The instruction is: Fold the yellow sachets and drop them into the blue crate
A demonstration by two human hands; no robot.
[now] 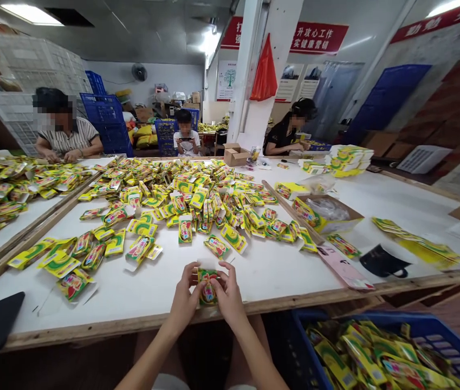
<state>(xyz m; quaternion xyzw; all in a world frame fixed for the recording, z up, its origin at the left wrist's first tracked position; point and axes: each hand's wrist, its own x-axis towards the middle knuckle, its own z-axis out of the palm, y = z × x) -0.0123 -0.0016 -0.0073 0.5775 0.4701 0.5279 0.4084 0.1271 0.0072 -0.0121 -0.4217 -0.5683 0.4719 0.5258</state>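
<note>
My left hand [184, 299] and my right hand [228, 297] together grip one yellow-green packet [207, 287] with a red picture, just above the near edge of the white table [278, 271]. Fingers of both hands curl round its sides. A large heap of the same packets [181, 197] covers the middle of the table in front of me. Loose packets [71, 260] lie spread to my left, and one packet [216, 246] lies just beyond my hands.
A blue crate [428, 330] of packets stands at the lower right. An open cardboard box [329, 214], a black cup [382, 262] and flat yellow sheets [425, 244] lie on the right. Three people sit at the far side. A wooden strip [30, 230] divides off the left table.
</note>
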